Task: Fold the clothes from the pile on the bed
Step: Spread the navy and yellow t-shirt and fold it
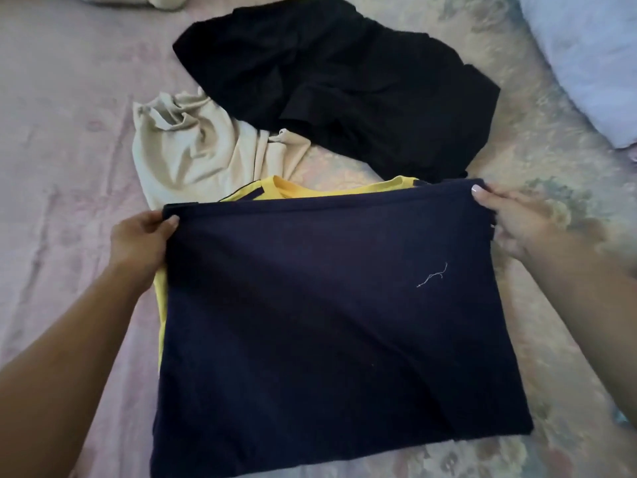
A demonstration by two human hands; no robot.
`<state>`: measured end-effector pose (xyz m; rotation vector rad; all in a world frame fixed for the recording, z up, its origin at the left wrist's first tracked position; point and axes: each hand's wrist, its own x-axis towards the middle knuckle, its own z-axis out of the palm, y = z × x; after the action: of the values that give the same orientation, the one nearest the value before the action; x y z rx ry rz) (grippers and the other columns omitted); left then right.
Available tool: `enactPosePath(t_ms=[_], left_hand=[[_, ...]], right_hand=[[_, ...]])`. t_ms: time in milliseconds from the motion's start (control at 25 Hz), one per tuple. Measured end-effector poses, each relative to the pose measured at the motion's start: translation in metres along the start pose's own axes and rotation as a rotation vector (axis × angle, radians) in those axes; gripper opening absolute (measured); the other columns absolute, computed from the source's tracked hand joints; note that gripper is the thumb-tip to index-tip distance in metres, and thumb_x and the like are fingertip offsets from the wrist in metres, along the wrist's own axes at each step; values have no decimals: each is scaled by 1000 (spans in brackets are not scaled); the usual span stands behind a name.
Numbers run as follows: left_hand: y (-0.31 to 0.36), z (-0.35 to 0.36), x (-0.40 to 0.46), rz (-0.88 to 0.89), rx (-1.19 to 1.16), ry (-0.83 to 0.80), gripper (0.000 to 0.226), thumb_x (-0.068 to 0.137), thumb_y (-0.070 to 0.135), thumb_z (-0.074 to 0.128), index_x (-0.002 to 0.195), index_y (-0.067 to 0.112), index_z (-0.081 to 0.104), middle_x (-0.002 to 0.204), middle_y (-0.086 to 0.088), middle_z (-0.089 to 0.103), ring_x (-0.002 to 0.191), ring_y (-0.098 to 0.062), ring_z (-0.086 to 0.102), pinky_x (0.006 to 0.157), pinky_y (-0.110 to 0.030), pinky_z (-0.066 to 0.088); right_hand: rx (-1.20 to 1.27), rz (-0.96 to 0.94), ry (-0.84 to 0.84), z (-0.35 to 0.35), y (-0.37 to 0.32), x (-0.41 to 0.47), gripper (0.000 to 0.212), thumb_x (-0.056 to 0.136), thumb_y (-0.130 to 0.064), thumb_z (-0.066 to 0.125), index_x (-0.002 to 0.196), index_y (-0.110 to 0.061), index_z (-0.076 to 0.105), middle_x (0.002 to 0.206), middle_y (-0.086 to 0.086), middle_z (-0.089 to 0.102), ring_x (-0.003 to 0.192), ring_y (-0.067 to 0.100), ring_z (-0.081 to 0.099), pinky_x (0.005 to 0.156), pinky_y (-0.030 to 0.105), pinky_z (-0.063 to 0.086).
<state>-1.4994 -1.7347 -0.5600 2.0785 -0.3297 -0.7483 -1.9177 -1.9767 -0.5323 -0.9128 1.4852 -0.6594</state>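
Left hand (143, 232) and right hand (510, 215) each pinched a top corner of the navy-and-yellow shirt (327, 322), spread between them on the bed (69, 132). Beyond the hands lay a beige garment (193, 150) and a black garment (344, 84).

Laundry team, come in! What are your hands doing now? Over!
Both hands pinching navy shirt: left hand, right hand, top corners. Yellow shirt underneath. Nothing blocking. Over.

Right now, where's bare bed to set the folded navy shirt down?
Bare sheet lies left of the beige garment and the left hand. A narrower bare strip runs between the black garment and the pillow. The middle is crowded: the navy shirt, gripped by both hands, right hand, overlaps a yellow shirt.
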Motion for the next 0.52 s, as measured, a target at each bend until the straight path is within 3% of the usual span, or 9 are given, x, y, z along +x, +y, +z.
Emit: enactPosePath(t_ms=[120, 160, 240, 320, 440, 520], left_hand=[[-2, 3, 2, 40, 120, 68, 24, 94, 16, 56, 115, 6, 63, 106, -10, 65, 91, -18, 57, 90, -35, 47], [-1, 5, 1, 49, 156, 85, 25, 94, 17, 55, 115, 6, 63, 104, -10, 65, 91, -18, 57, 87, -34, 46], [3, 9, -4, 68, 271, 169, 27, 95, 18, 52, 117, 7, 61, 101, -10, 63, 94, -23, 57, 85, -31, 41], [4, 13, -9, 94, 359, 237, 29, 96, 15, 49, 122, 6, 56, 112, -15, 61, 106, -31, 55, 88, -34, 39], [0, 29, -23, 282, 597, 295, 43, 92, 2, 46, 134, 0, 40, 131, -26, 44, 112, -44, 47, 93, -48, 36], [0, 49, -48, 552, 819, 300, 53, 88, 4, 48, 139, 0, 34, 138, -29, 37, 117, -46, 42, 97, -54, 31]], right_hand=[[-40, 10, 67, 11, 10, 9, 5, 85, -13, 67, 86, -17, 65, 88, -1, 68, 66, 4, 66, 58, 21, 53], [-87, -17, 91, 13, 11, 12, 10, 85, -12, 67, 81, -20, 64, 81, -3, 68, 63, 3, 65, 61, 22, 52], [-169, -86, 127, 15, 13, 19, 11, 84, -10, 68, 81, -19, 62, 81, -2, 67, 67, 7, 64, 69, 26, 50], [-348, -191, 148, 18, 13, 19, 20, 84, -12, 69, 100, -13, 57, 101, 8, 62, 85, 15, 59, 79, 26, 48], [-842, -598, 284, 16, 24, -6, 34, 86, -15, 66, 117, -7, 56, 122, 15, 50, 109, 26, 48, 96, 32, 37], [-945, -885, 101, 9, 40, -35, 28, 84, -17, 66, 109, -5, 67, 117, 16, 57, 108, 33, 52, 98, 29, 34]])
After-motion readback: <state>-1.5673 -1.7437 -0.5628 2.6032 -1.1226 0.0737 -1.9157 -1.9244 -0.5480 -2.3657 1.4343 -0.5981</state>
